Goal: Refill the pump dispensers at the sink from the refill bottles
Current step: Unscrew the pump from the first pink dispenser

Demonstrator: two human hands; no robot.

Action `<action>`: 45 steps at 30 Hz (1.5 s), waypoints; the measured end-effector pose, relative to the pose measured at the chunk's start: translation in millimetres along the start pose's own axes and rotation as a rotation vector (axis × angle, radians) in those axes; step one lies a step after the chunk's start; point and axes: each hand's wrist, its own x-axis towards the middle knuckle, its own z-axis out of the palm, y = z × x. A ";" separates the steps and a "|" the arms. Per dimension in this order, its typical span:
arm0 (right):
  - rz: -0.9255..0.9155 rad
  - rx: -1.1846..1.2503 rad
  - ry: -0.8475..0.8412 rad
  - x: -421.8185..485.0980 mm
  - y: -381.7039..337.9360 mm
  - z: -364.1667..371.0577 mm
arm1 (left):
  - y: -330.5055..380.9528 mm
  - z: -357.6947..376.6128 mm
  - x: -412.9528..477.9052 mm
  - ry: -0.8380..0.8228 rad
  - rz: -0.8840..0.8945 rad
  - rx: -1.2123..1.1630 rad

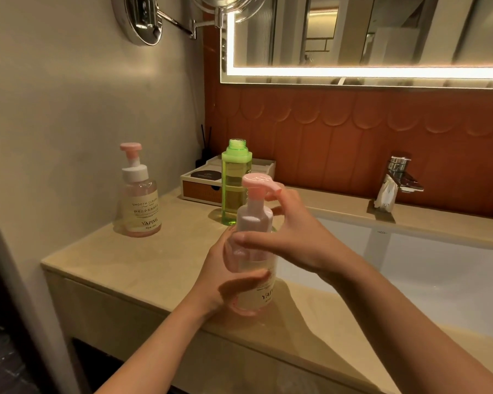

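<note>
Left hand (225,277): fingers wrapped round the lower body of a pink pump dispenser (255,220), thumb across its front label. Right hand (291,237): fingers curled round the dispenser's white collar, thumb across the front, with one finger reaching up under the pink pump head (258,182). The dispenser stands upright over the front part of the worktop (143,260), just left of the sink (439,280); whether its base touches the worktop cannot be told. It holds pale liquid in its lower part. Directly behind it stands a green refill bottle (235,177), upright, cap off, neck open. A second pump dispenser (140,200), pump fitted, stands well to the left near the wall. A tray box (199,186) sits behind the refill bottle; the tap (402,174) is at the sink's far side.
</note>
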 end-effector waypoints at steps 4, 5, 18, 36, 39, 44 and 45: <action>0.016 -0.174 0.213 8.4 2.6 18.7 | -6.3 -1.1 0.0 0.022 -0.014 -0.019; -0.007 -0.173 0.253 9.2 4.2 22.5 | -8.0 -1.3 -0.2 0.029 -0.018 -0.023; 0.038 0.193 -0.065 1.9 8.4 2.4 | 1.1 -0.9 -1.4 -0.013 -0.004 -0.010; -0.117 0.228 0.209 2.5 5.3 4.8 | -5.9 -1.2 0.1 0.026 -0.044 -0.036; -0.134 0.331 0.220 3.9 2.3 -2.3 | -5.1 -0.8 -0.2 0.035 -0.041 -0.036; -0.169 0.376 0.205 0.6 -2.8 -14.0 | -4.9 -1.1 0.3 0.018 -0.051 -0.041; -0.171 0.387 0.215 -0.4 -3.0 -15.6 | -5.1 -1.0 -0.2 0.016 -0.047 -0.041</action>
